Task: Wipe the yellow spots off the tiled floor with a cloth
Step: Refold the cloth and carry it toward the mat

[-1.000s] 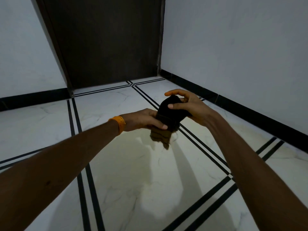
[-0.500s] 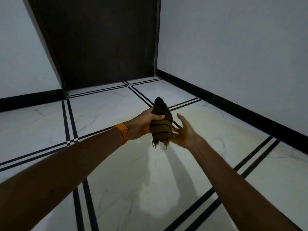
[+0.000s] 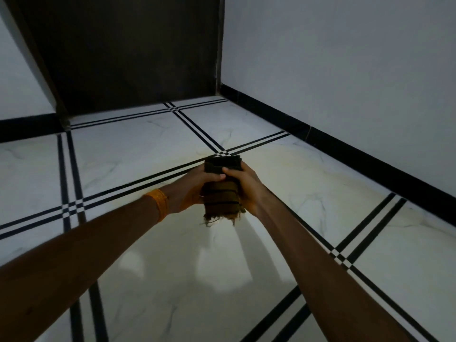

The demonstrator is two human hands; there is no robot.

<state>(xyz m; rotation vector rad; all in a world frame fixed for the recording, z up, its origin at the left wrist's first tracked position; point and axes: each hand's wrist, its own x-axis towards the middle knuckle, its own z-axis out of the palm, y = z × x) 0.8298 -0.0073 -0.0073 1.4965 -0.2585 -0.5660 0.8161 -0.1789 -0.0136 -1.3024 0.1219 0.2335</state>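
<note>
Centre frame: left hand [image 3: 191, 191] and right hand [image 3: 246, 187] both grasp the folded cloth [image 3: 220, 193] above the tiled floor [image 3: 320, 183], likely squaring it into a wiping pad.

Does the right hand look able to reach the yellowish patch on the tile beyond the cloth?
Likely yes: only bare tile shows between the right hand and the yellowish patch. It and the left hand grip the cloth off the floor, so it must lower first.
</note>
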